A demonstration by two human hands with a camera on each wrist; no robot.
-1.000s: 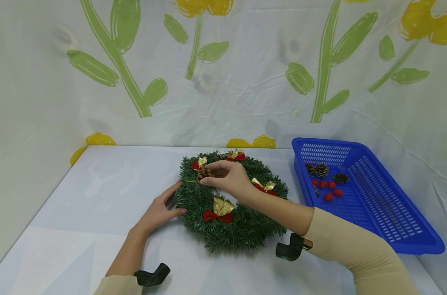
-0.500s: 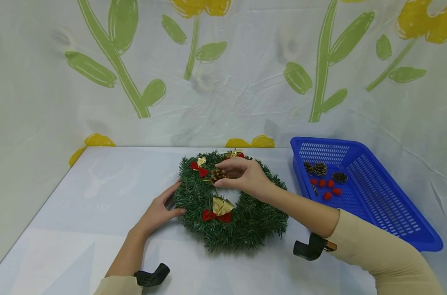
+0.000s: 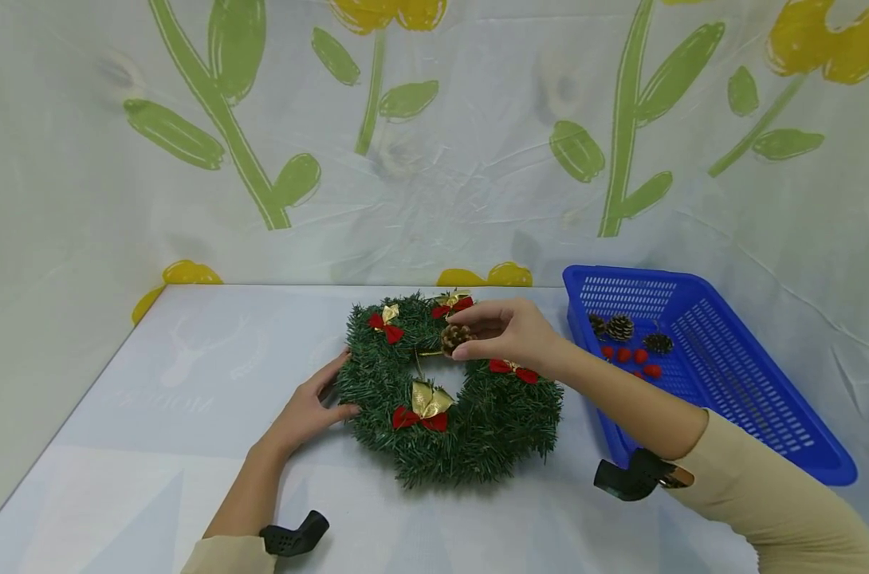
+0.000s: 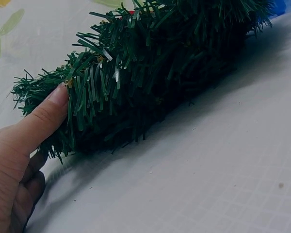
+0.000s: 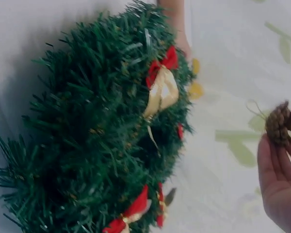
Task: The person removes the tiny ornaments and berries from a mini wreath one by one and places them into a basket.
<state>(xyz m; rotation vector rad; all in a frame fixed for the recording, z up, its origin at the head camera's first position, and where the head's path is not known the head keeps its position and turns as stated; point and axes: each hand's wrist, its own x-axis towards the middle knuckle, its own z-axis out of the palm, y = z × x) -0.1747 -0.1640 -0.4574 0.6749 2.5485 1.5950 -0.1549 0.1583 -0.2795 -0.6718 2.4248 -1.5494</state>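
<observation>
A green tinsel wreath (image 3: 470, 454) with several red-and-gold bows lies on the table. My left hand (image 3: 312, 405) grips its left edge, the thumb (image 4: 47, 114) on the greenery and the other fingers partly hidden behind it. Over the upper right of the wreath's centre, my right hand (image 3: 517, 339) pinches a pine cone (image 3: 456, 340) between thumb and fingertips. A thin gold loop sticks out from the pine cone (image 5: 279, 125) in the right wrist view. The nearest bow (image 3: 423, 408) has a large gold ribbon, and another red bow (image 3: 512, 371) sits just below my right hand.
A blue plastic basket (image 3: 772, 399) stands at the right of the white table (image 3: 176, 383). Inside are several pine cones (image 3: 620, 328) and small red balls (image 3: 640, 356). My right forearm crosses its near left side. A curtain printed with flowers hangs behind the table.
My right hand has moved right with the pine cone, from beside the upper-left bow to over the wreath's centre opening. My left hand stays on the wreath's edge.
</observation>
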